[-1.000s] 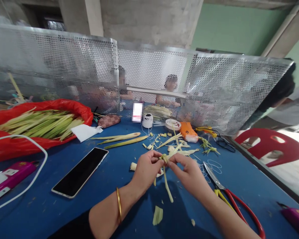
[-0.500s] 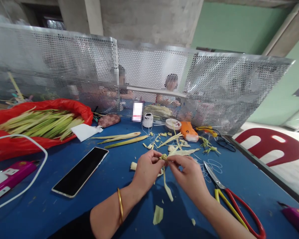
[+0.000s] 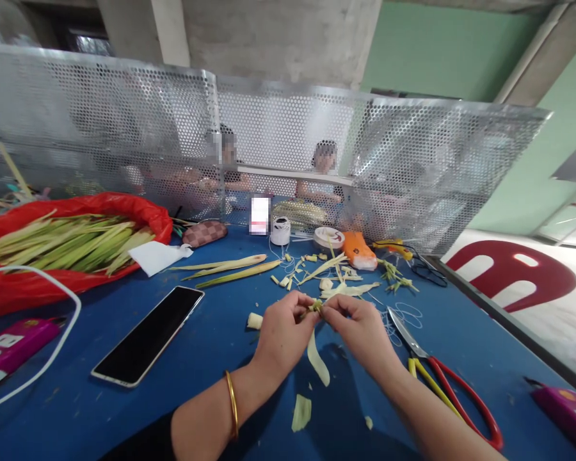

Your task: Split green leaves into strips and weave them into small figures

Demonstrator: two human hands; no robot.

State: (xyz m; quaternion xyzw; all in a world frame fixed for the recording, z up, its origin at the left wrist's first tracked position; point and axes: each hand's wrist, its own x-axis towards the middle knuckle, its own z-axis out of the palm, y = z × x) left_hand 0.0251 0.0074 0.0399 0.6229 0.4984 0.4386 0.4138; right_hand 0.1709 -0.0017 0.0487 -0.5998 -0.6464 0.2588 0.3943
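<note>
My left hand (image 3: 282, 333) and my right hand (image 3: 360, 330) meet over the blue table (image 3: 211, 358), both pinching a small folded knot of pale green leaf strip (image 3: 315, 307) between fingertips. A loose tail of the strip (image 3: 317, 362) hangs down from the knot toward the table. A gold bangle (image 3: 231, 404) sits on my left wrist. Cut leaf scraps (image 3: 302, 413) lie below my hands.
Red-handled scissors (image 3: 441, 378) lie right of my hands. A black phone (image 3: 148, 335) lies to the left. A red bag of green leaves (image 3: 62, 246), a white thread spool (image 3: 281, 232), an orange tool (image 3: 358, 250) and a perforated metal screen (image 3: 288, 147) stand behind. People sit beyond the screen.
My fingers have drawn closer together on the knot and the leaf tail has curled shorter. The view has shifted slightly left; a person at the far right is gone from view.
</note>
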